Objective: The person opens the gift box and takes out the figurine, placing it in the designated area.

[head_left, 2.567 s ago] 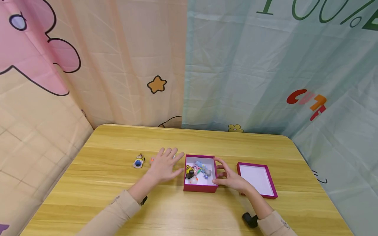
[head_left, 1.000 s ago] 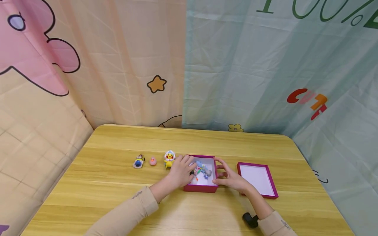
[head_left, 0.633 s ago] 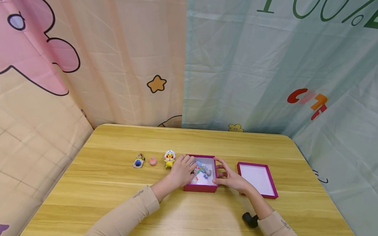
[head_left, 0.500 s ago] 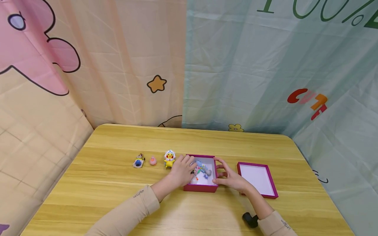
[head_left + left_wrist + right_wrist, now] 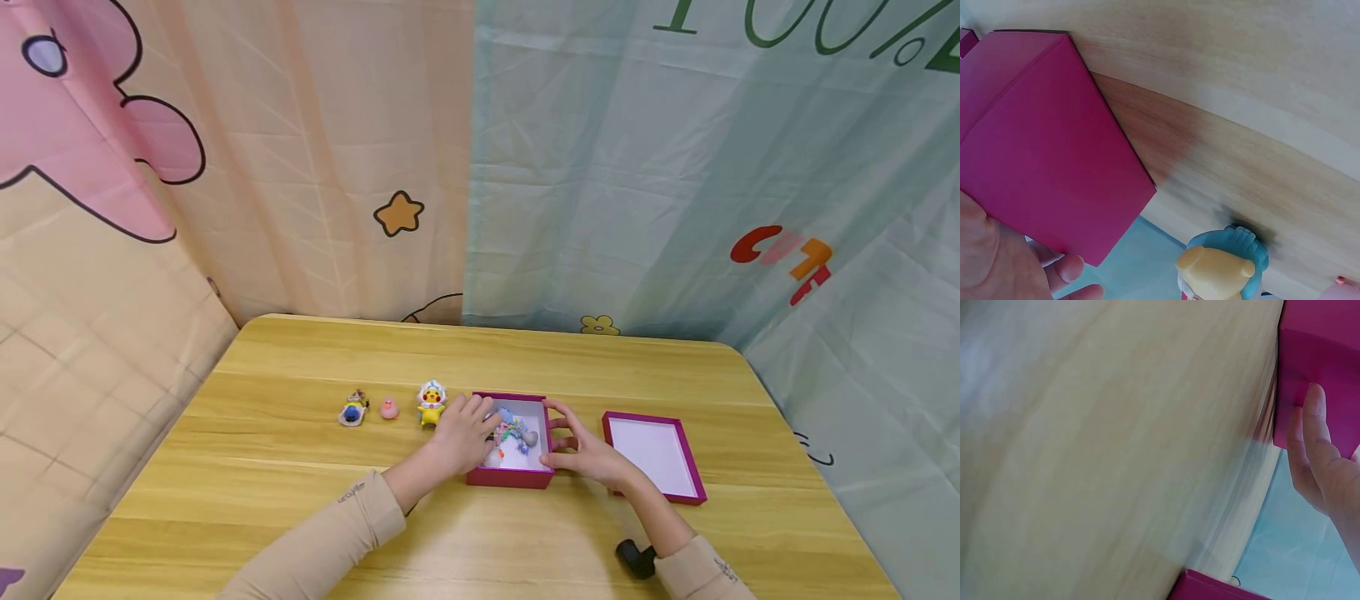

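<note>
Left hand (image 5: 467, 433) reaches into magenta box (image 5: 507, 479), right hand (image 5: 587, 457) at its side

The box sits uncovered on the tabletop (image 5: 300, 517), with small toys (image 5: 530, 438) heaped on its white floor. The left hand dips over the left wall, fingers bent downward; its fingertips are hidden in the head view, so whether they hold anything I cannot tell. The right hand is spread, with gently bent fingers touching the right wall. Just left of the box stands a yellow figure (image 5: 431, 411) in a white hood; farther left are a pink duck (image 5: 388, 409) and a blue-and-white figure (image 5: 352, 412). To the right lies the lid (image 5: 652, 454), white inside up.
</note>
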The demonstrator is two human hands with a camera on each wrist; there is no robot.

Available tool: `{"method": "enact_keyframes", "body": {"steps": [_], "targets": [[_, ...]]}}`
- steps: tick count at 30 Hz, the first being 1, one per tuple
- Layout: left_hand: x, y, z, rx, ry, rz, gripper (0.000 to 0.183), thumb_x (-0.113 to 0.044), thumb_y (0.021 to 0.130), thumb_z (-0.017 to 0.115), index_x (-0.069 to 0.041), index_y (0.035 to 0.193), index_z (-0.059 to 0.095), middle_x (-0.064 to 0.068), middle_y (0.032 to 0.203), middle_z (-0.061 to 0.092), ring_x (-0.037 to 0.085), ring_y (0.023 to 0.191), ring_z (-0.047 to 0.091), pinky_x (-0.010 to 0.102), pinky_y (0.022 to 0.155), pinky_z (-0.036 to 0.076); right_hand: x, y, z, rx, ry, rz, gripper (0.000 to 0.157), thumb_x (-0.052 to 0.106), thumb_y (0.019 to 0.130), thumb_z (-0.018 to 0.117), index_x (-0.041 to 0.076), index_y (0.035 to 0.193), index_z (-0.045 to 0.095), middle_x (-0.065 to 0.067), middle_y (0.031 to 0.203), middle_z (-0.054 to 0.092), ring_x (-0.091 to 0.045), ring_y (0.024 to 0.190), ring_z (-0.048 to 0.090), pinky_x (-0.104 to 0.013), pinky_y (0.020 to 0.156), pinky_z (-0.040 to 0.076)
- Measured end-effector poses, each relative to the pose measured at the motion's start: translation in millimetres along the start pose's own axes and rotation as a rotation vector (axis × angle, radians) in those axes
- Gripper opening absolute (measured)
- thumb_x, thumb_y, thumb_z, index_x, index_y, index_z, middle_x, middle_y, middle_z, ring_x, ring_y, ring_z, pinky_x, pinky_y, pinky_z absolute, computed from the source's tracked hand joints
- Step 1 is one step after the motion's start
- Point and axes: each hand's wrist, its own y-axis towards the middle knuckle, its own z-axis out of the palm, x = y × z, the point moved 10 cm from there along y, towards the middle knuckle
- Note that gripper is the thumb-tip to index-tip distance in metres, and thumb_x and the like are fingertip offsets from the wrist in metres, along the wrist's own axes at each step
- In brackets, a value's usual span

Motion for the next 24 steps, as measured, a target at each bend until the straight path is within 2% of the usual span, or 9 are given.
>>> {"method": "enact_keyframes", "body": {"steps": [9,20,24], "targets": [[0.6,-0.1,-3.4,-0.058,-0.044,0.0,0.042,-0.048,0.092,0.042,-0.025,0.127,0.047,-0.001,0.113,0.043,0.015,0.1,0.038,0.027,0.081,0.033,2.8,-1.3,0.8,0.003,0.014,0.002,0.081,0.02,0.083,0.067,0.021,0.144,0.013,-0.023,0.134,0.03,-0.032,0.109,0.046,-0.046,0.088,0.043],[3.1,-3.6,-13.0,-0.205,-0.055,-0.014,0.036,-0.048,0.091,0.045,-0.023,0.116,0.05,0.0,0.106,0.042,0.016,0.093,0.039,0.027,0.076,0.033,0.7,-0.3,0.6,0.002,0.017,-0.006,0.081,0.02,0.083,0.067,0.021,0.144,0.014,-0.022,0.133,0.031,-0.032,0.107,0.047,-0.045,0.088,0.043],[4.1,-4.4,-13.7,-0.214,-0.07,-0.011,0.036,-0.048,0.091,0.044,-0.023,0.116,0.05,0.001,0.107,0.042,0.017,0.095,0.04,0.028,0.08,0.035,0.3,-0.2,0.6,0.002,0.019,-0.006,0.081,0.02,0.083,0.067,0.021,0.144,0.014,-0.022,0.132,0.031,-0.032,0.108,0.046,-0.045,0.088,0.043]]}}
